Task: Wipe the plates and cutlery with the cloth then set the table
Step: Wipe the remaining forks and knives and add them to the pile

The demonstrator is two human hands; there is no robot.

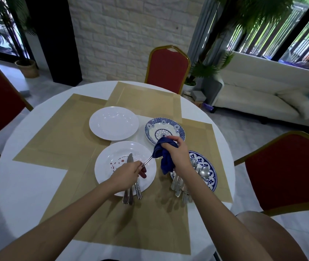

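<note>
While the left hand (129,171) pinches a utensil handle (147,162) (tilted upward), the right hand (176,153) clenches the blue cloth (164,157) around its tip.

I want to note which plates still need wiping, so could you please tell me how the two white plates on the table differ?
The near white plate has red spots in its well; the far white plate looks clean. The near white plate carries cutlery, a knife among it, with handles overhanging its near rim; the far white plate carries nothing. The left hand hovers over the near one; nothing is above the far one. Both are round, white and lie on tan placemats.
</note>
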